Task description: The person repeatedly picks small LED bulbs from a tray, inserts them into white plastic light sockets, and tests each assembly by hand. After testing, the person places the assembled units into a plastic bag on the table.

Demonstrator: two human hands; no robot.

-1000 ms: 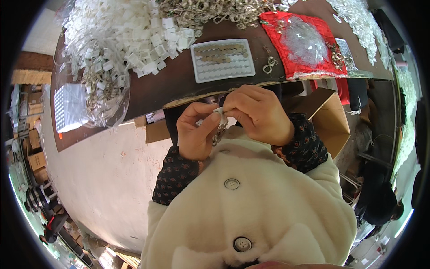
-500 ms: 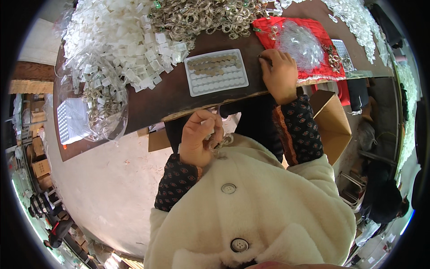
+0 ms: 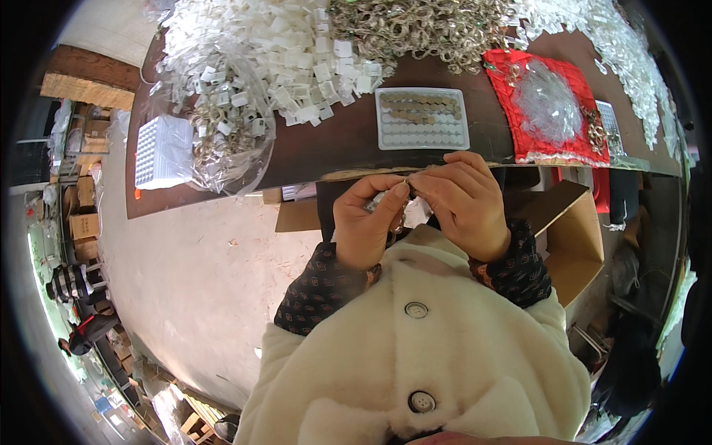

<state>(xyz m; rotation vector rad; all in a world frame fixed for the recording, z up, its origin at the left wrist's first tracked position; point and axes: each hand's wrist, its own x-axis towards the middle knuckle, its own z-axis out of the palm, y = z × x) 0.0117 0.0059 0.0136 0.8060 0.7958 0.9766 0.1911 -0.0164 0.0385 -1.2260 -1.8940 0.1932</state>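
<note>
My left hand (image 3: pixel 371 222) and my right hand (image 3: pixel 467 208) meet fingertip to fingertip just in front of the table's near edge. The left one is closed on a thin brownish-silver looped band (image 3: pixel 399 222), mostly hidden by the fingers, with something pale and clear in its palm. My right thumb and finger pinch at the same spot; any small piece between them is too hidden to name. Beyond the hands lies a white tray (image 3: pixel 424 146) with rows of round wells, the far rows holding flat brownish-beige discs.
Small clear plastic boxes (image 3: pixel 259 52) heap up at the far left, beside piled brownish loops (image 3: pixel 423 30). Clear strips (image 3: pixel 547 104) lie on a red cloth (image 3: pixel 504 81) at the right. A bag of loops (image 3: pixel 230 141) and stacked white trays (image 3: pixel 163 152) sit at the left.
My right hand has come from beside the red cloth at the table edge down to my left hand, and their fingertips now meet. The whole view has shifted, with the table appearing farther right.
</note>
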